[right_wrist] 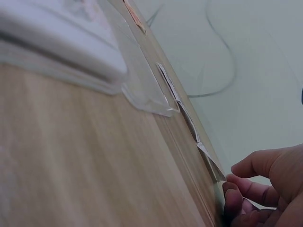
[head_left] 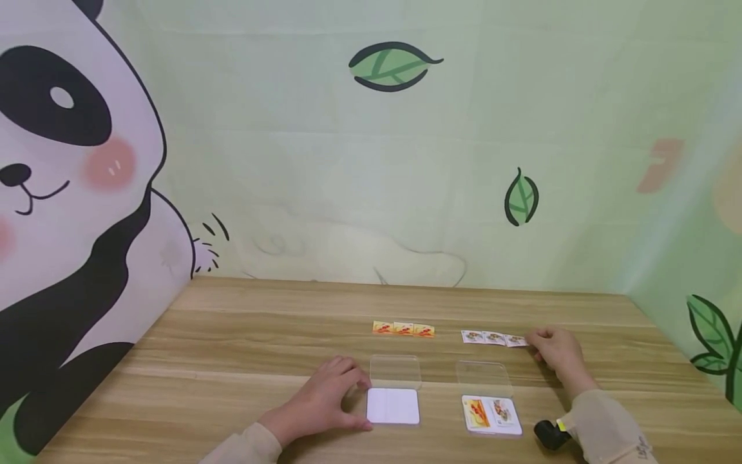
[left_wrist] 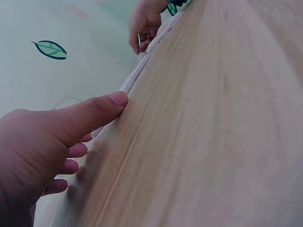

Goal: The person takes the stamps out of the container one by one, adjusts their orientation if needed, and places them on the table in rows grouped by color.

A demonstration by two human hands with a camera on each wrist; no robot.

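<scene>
One white row of small cards, pinched at its end by the right hand

The row lies on the far part of the table; the fingertips close on its right end, perhaps because such thin cards are easiest to pick up by the edge. Well to its left lies an orange row of three cards.

Nearer the person, the right box holds two pictures side by side, one orange, one mostly white, much like the cards behind. The left box shows only a plain white face. A clear lid lies behind it, another clear lid behind its neighbour, leaving both faces uncovered. The left hand, relaxed, rests thumb and fingertips against the left box's side, probably to steady it.
</scene>
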